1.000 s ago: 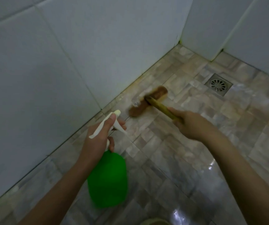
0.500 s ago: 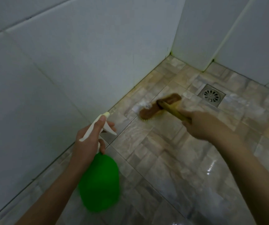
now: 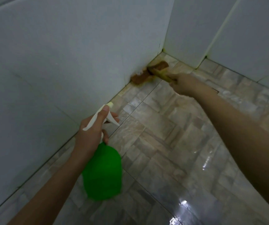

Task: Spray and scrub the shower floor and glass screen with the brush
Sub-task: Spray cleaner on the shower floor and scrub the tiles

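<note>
Wet stone-look floor tiles [image 3: 176, 143] met white wall tiles [image 3: 65, 62]. Her right hand [image 3: 183, 84] gripped the scrub brush [image 3: 148, 73] against the wall's foot; her left hand [image 3: 90, 135] held a green spray bottle [image 3: 103, 172].

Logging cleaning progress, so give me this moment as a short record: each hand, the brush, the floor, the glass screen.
left hand: grips the green spray bottle by its white trigger head
right hand: grips the brush by its handle
brush: head on the floor against the wall, near the corner
floor: wet, glossy reflections
glass screen: not in view
</note>
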Tool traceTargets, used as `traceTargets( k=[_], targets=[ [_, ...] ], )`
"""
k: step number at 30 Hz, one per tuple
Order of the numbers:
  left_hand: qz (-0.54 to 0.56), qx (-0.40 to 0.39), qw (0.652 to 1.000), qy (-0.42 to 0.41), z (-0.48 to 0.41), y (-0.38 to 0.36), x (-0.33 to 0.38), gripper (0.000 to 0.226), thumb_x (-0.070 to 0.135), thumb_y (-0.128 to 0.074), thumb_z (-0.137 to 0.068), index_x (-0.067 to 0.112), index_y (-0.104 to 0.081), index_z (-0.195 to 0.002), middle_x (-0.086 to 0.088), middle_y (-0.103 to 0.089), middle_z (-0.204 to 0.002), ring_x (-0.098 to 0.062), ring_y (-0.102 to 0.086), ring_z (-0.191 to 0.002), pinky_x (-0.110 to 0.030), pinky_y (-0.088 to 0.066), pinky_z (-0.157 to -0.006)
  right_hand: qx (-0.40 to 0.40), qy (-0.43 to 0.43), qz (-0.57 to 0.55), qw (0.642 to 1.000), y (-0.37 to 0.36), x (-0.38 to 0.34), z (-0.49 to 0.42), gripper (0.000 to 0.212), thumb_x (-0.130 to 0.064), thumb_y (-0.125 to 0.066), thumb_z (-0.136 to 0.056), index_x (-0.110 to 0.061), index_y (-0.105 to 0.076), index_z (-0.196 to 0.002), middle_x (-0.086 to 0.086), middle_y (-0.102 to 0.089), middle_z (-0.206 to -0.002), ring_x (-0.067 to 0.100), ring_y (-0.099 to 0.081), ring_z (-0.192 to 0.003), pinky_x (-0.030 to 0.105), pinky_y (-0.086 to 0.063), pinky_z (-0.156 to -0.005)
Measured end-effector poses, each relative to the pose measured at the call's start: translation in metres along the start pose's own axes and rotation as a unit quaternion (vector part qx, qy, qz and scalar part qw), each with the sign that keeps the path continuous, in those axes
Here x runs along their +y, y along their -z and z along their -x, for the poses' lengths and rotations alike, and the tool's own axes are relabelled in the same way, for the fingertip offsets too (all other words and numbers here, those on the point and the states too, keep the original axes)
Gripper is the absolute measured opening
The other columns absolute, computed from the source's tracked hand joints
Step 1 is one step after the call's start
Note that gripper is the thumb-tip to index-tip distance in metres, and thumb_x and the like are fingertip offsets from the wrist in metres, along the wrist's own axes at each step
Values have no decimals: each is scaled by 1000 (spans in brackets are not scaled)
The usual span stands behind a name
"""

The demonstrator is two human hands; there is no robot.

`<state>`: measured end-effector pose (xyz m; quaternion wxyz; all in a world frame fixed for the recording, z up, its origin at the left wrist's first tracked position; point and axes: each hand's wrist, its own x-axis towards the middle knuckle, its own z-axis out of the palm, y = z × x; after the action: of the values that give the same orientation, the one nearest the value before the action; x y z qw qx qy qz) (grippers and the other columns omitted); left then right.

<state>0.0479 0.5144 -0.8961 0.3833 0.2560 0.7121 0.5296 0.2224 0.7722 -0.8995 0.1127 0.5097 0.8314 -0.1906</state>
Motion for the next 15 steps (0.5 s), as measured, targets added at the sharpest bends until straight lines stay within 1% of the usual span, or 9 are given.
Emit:
traceTargets(
  k=[1, 3, 5, 7, 8, 10, 12, 13, 15],
  targets=[
    [3, -2, 1000, -5, -1, -3, 1, 29, 59, -51, -89, 57, -73, -71, 8, -78, -93, -36, -55, -67, -27, -43, -52, 19, 0, -8, 1000, 2, 0, -14, 44, -27, -39, -101, -31, -38, -145, 13, -60, -115, 28, -58, -88, 28, -42, -69],
    [16, 1, 1000, -14, -4, -6, 1, 29, 57, -50, -87, 56, -74, -71, 6, -78, -93, -37, -57, -70, -26, -42, -49, 15, -4, -1, 1000, 11, 5, -15, 44, -26, -40, -101, -29, -40, -145, 14, -58, -110, 24, -52, -80, 28, -38, -67],
    [22, -1, 1000, -14, -5, -8, 1, 29, 56, -50, -86, 55, -75, -71, 5, -78, -93, -38, -59, -73, -25, -41, -43, -21, -12, 26, 999, 19, 18, 12, 43, -26, -40, -101, -30, -40, -144, 13, -56, -98, 22, -48, -73, 28, -36, -66],
    [28, -6, 999, -14, -5, -8, 1, 29, 56, -50, -86, 54, -75, -73, 4, -78, -94, -39, -60, -72, -25, -41, -40, -44, -38, 44, 997, 22, 29, 35, 41, -25, -40, -101, -33, -42, -142, 8, -53, -80, 19, -46, -60, 28, -35, -55],
    [32, -5, 999, -12, -5, -9, 0, 29, 56, -50, -86, 52, -76, -75, 3, -78, -94, -38, -59, -70, -26, -42, -39, -50, -51, 44, 997, 25, 30, 36, 40, -26, -40, -101, -34, -44, -140, 7, -53, -76, 20, -47, -58, 27, -35, -53],
    [35, -4, 999, -7, -6, -11, -1, 29, 58, -52, -85, 45, -78, -81, -1, -78, -96, -32, -53, -58, -25, -41, -39, -24, -41, 34, 998, 21, 25, 18, 41, -28, -39, -101, -31, -43, -142, 11, -60, -95, 25, -54, -74, 27, -38, -59],
    [32, -9, 999, -14, -5, -13, -1, 31, 62, -53, -85, 42, -78, -81, -2, -78, -98, -26, -50, -49, -24, -41, -40, 23, -18, 1, 1000, 8, 22, -14, 44, -27, -40, -101, -31, -38, -145, 14, -57, -123, 31, -56, -99, 27, -40, -72],
    [29, -14, 999, -18, -4, -14, -2, 31, 64, -54, -85, 44, -78, -80, 0, -78, -98, -25, -51, -48, -25, -41, -41, 39, -16, -17, 999, 4, 23, -26, 45, -27, -41, -101, -30, -37, -146, 14, -55, -130, 32, -55, -106, 28, -39, -77],
    [26, -22, 999, -18, -3, -14, -2, 27, 65, -53, -85, 52, -76, -80, 3, -78, -99, -29, -52, -54, -24, -41, -43, 47, -26, -33, 998, 8, 33, -27, 45, -27, -42, -101, -30, -37, -146, 16, -53, -133, 31, -55, -105, 28, -37, -76]
  ],
)
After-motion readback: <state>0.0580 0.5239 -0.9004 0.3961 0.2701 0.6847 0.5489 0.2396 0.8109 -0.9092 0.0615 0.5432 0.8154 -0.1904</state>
